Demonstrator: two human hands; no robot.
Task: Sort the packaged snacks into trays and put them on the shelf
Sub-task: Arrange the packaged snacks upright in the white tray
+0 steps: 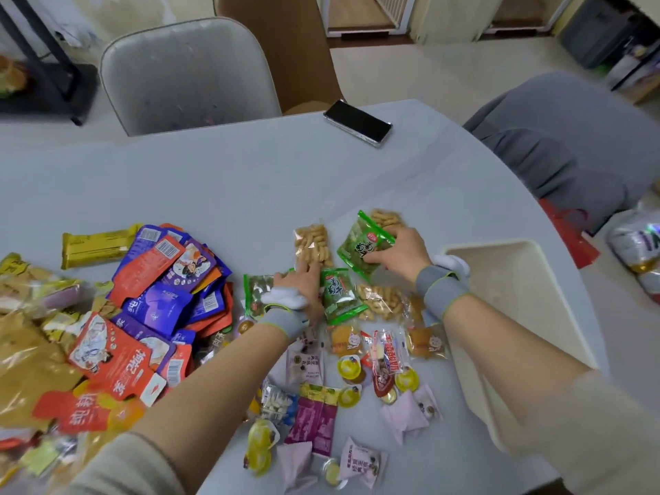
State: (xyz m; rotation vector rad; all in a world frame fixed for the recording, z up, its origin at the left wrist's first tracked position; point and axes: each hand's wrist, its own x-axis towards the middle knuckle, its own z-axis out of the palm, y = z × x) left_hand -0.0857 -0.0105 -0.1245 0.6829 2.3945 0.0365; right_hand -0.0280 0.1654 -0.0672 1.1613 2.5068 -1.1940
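Fingers of the right hand (400,250) curl over a green packet (364,246), pinching it against the surface (232,180) just above a clear bag of puffed sticks (387,217). Left hand (303,280) lies flatter, fingers (303,266) fairly straight and pressing on another clear bag of sticks (312,241), with two more green packets (341,294) beside the wrist.

To do this step well, I judge it best to gather the matching green packets into one stack before lifting, so nothing slides loose, then carry them right to the cream tray (528,280), which lies near the right forearm. Both arms reach forward, wrists low, over small mixed sweets (357,380); a pile of purple and red packs (168,280) lies to the left.
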